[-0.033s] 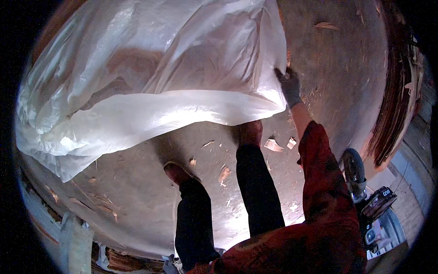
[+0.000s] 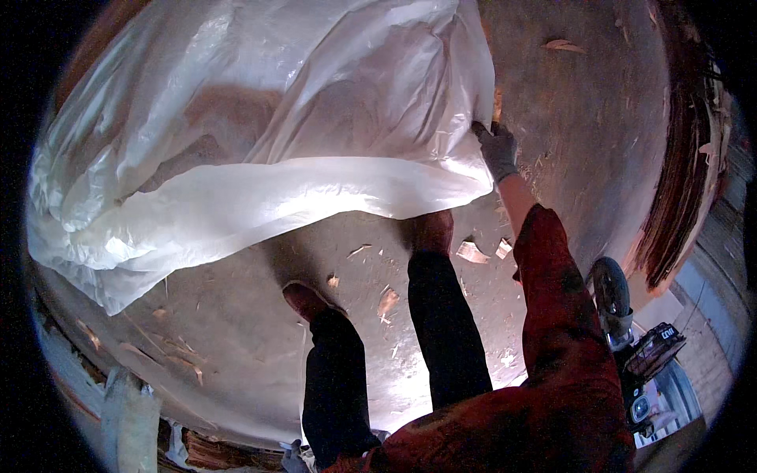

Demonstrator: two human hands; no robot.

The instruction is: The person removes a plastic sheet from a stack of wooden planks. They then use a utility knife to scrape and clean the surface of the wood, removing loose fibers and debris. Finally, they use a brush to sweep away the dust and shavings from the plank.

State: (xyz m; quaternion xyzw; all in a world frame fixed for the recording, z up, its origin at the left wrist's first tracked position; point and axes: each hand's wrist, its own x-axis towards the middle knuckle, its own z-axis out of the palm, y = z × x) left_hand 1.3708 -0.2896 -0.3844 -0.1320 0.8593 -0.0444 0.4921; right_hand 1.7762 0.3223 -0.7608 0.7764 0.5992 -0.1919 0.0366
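At the sheet's right edge, the gloved right hand (image 2: 498,150) is closed, pinching the white plastic sheet (image 2: 260,134), which billows wide over the concrete floor (image 2: 583,110) ahead. Below stand two dark-trousered legs in brown shoes (image 2: 432,230) among wood scraps (image 2: 471,252). Stacked veneer (image 2: 686,181) lies at right

Workshop, bare floor (image 2: 236,331) strewn with wood chips (image 2: 471,252), stacked veneer sheets (image 2: 678,197)
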